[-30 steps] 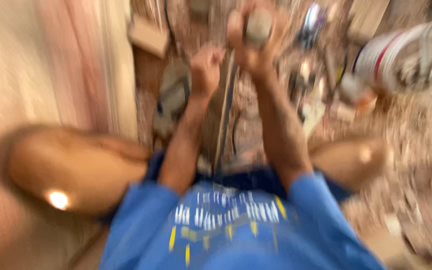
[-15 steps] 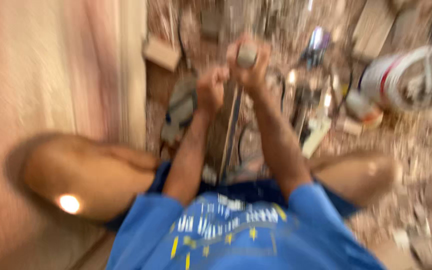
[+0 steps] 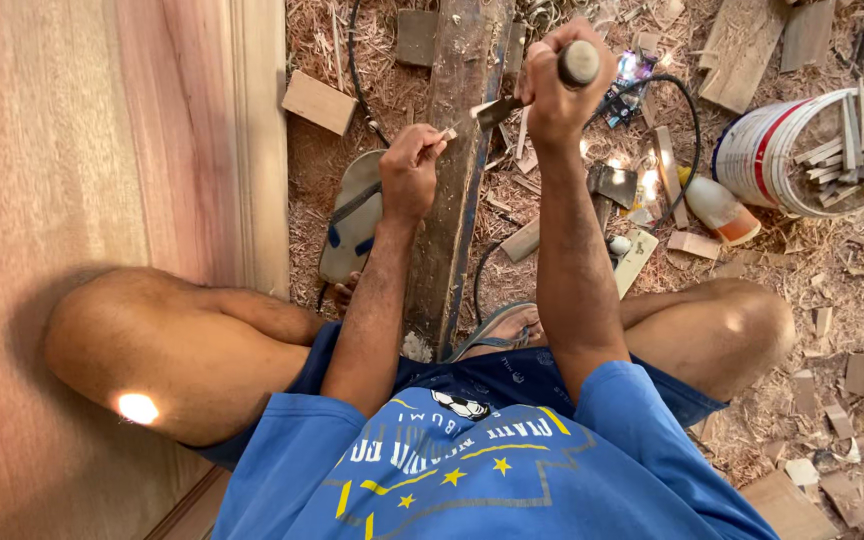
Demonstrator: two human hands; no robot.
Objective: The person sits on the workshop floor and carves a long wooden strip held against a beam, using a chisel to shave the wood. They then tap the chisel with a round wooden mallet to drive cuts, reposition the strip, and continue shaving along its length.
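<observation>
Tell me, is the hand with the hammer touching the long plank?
Apart. The head view shows the right hand raised with the hammer above the plank, clear of it.

A plank (image 3: 457, 190) runs up the middle of the frame. A sandal (image 3: 352, 215) lies just left of it, a board (image 3: 102, 180) fills the left side, and a bucket (image 3: 752, 155) of sticks sits upper right.

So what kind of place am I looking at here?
Likely a floor-level woodworking spot: wood shavings and offcuts cover the ground, a bucket holds wood strips, and the right hand grips a chisel over a plank.
</observation>
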